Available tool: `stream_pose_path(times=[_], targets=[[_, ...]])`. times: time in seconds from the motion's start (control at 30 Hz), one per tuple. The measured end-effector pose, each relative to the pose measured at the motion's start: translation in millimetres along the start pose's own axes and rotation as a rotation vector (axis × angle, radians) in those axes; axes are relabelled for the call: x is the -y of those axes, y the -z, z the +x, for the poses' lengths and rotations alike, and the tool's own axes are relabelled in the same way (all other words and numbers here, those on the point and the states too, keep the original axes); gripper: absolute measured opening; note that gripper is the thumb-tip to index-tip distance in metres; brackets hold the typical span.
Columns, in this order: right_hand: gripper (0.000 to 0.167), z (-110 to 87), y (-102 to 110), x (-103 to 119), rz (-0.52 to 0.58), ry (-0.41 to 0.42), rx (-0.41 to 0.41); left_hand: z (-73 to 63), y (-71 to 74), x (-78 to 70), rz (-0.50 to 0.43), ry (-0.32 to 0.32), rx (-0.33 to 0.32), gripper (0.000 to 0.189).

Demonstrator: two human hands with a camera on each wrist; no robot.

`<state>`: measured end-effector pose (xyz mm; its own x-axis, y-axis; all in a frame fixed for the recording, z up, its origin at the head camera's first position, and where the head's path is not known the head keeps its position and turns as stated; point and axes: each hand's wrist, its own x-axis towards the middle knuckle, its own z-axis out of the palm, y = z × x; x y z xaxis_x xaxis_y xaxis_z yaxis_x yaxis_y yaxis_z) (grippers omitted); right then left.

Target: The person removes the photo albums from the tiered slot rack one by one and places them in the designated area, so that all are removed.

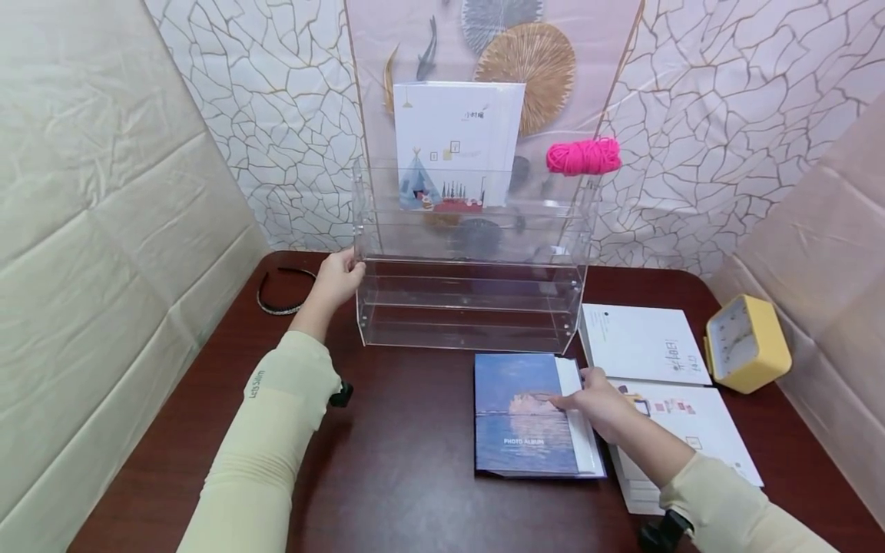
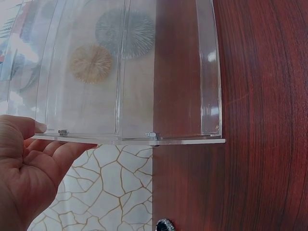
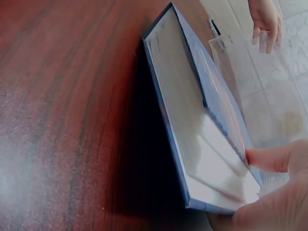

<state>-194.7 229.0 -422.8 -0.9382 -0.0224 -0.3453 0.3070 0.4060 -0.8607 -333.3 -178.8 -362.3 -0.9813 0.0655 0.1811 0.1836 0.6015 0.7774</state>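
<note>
On the desk (image 1: 401, 468), fingers of the left hand (image 1: 339, 278) pinch the clear rack (image 1: 470, 292), presumably steadying it; those of the right hand (image 1: 600, 407) grip the photo album (image 1: 525, 418) in front by its edge

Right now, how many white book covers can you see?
3: an upright white cover in the clear acrylic rack, a far white cover and a near white cover lying right of the blue photo album. More may be hidden underneath.

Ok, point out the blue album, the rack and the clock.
Blue album (image 1: 523, 418): head view, on its front cover.
Rack (image 1: 470, 293): head view, on a clear front strip.
Clock (image 1: 763, 342): head view, on its yellow casing.
</note>
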Motion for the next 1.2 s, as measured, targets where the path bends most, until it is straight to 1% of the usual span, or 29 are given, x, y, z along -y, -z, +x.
stream_pose_path(times=[0.07,0.17,0.23,0.4,0.5,0.6,0.63,0.7,0.8,0.93,1.0,1.1,1.13,1.2], targets=[[0.082,-2.3,-0.9,1.7,-0.074,0.002,-0.041,0.1,0.5,-0.3,0.003,-0.003,0.001,0.045],[0.086,-5.3,-3.2,3.1,-0.170,0.015,-0.075,-0.2,1.1,-0.9,0.004,-0.005,0.002,0.045],[0.087,-7.5,-5.2,3.5,-0.226,0.027,-0.082,-0.7,1.3,-0.8,0.008,-0.008,-0.001,0.045],[0.087,-9.9,-9.2,2.1,-0.395,0.095,-0.080,-2.8,1.6,1.1,0.023,-0.015,-0.017,0.044],[0.089,-10.0,-9.2,2.8,-0.437,0.103,-0.081,-3.6,1.6,2.7,0.025,-0.012,-0.013,0.045],[0.085,-10.5,-5.4,11.1,-0.361,0.105,-0.088,-3.7,1.9,4.6,0.024,-0.015,-0.011,0.044],[0.083,-10.7,-2.7,16.8,-0.326,0.123,-0.095,-3.8,2.3,4.8,0.023,-0.012,-0.009,0.044],[0.073,-11.5,4.2,33.0,-0.256,0.189,-0.111,-3.9,3.4,5.1,0.019,-0.007,-0.008,0.043],[0.055,-11.2,17.8,67.7,-0.185,0.338,-0.114,-3.6,5.4,3.9,0.007,0.000,-0.011,0.042],[0.035,-6.6,38.1,125.8,-0.055,0.546,-0.104,-1.9,6.8,1.9,0.001,-0.001,-0.010,0.043],[0.027,-2.9,47.0,155.4,0.072,0.634,-0.102,-1.0,6.4,1.0,0.014,-0.008,-0.010,0.042],[0.021,2.4,55.0,195.5,0.293,0.753,-0.089,0.2,4.3,0.2,0.023,-0.014,-0.003,0.042],[0.021,4.3,56.0,206.9,0.360,0.782,-0.081,-0.1,3.5,-0.3,0.022,-0.015,0.000,0.042],[0.021,9.2,55.8,226.5,0.478,0.809,-0.076,-0.5,1.5,-0.8,0.011,-0.012,0.004,0.043]])
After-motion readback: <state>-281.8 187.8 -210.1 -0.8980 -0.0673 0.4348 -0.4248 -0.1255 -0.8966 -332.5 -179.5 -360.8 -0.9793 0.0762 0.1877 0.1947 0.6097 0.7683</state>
